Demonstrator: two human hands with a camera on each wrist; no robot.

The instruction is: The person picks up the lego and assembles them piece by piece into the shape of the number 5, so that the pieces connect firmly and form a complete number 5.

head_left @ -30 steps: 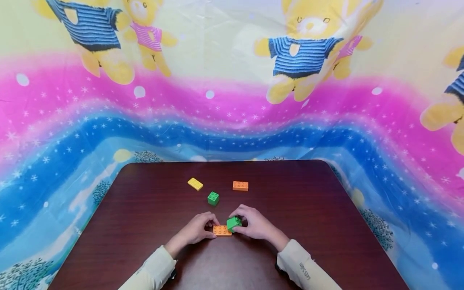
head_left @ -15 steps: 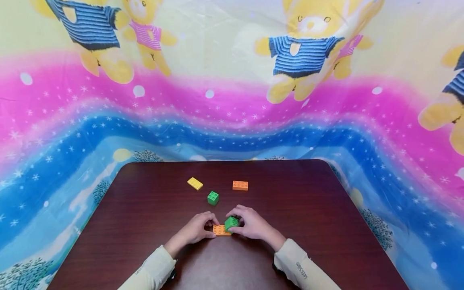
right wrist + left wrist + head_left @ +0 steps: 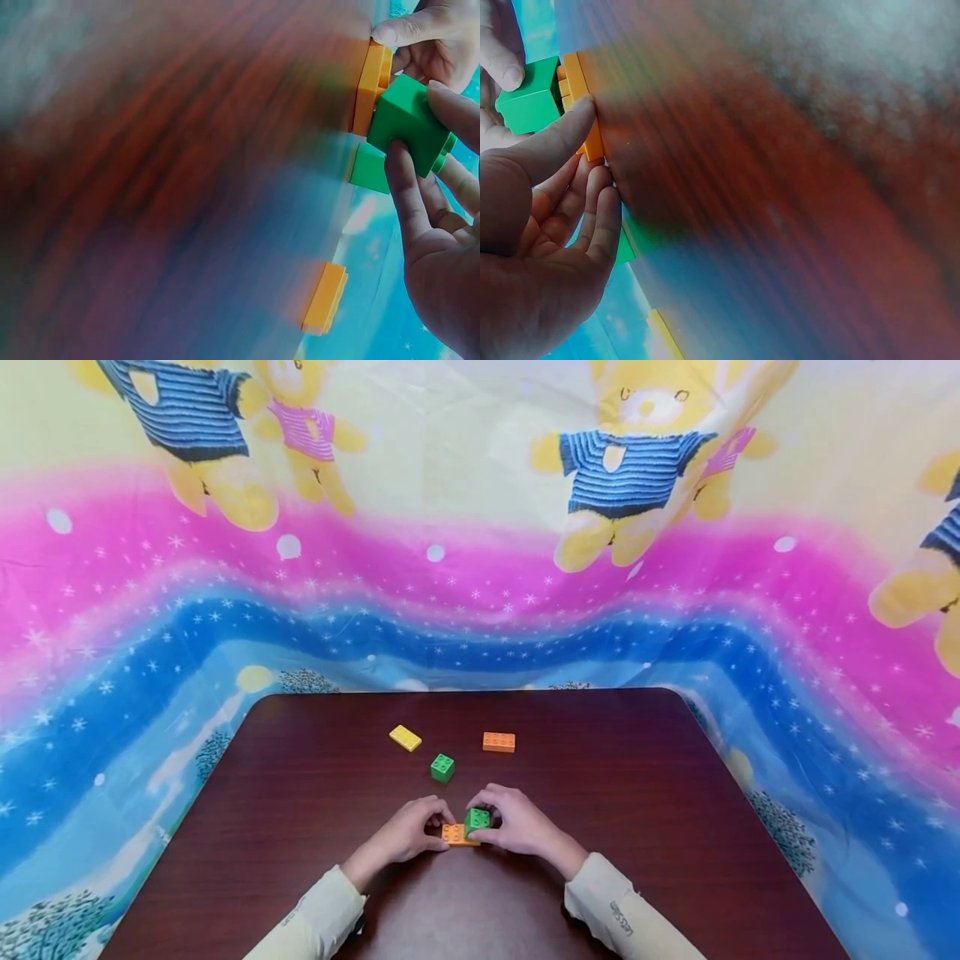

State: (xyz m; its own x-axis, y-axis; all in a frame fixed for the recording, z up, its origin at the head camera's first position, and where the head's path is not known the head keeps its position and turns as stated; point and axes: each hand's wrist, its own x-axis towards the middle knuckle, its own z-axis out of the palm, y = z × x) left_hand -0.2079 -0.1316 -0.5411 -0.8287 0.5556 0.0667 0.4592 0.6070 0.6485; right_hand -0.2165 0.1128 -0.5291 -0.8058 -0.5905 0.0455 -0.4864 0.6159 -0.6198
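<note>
My left hand (image 3: pixel 408 833) pinches the left end of a flat orange building brick (image 3: pixel 453 835) lying on the table, thumb on the near side and fingers on the far side. Between the thumb and fingers of my right hand (image 3: pixel 525 825) is a square green brick (image 3: pixel 477 821), held over the orange brick's right half. In the left wrist view, orange studs show in a narrow gap beside the green brick (image 3: pixel 534 97). From the right wrist, the green brick (image 3: pixel 409 116) looks slightly tilted against the orange one (image 3: pixel 367 94); whether it is seated cannot be told.
Beyond my hands, a second green brick (image 3: pixel 442 768) stands on the dark wooden table (image 3: pixel 600 760). Farther back lie a flat yellow brick (image 3: pixel 405 738) at left and another orange brick (image 3: pixel 498 742) at right. A printed cloth (image 3: pixel 480 577) hangs behind the table.
My right hand has shifted the green brick slightly left over the orange brick and turned it so its studs face more upward. The left hand keeps its grip in place.
</note>
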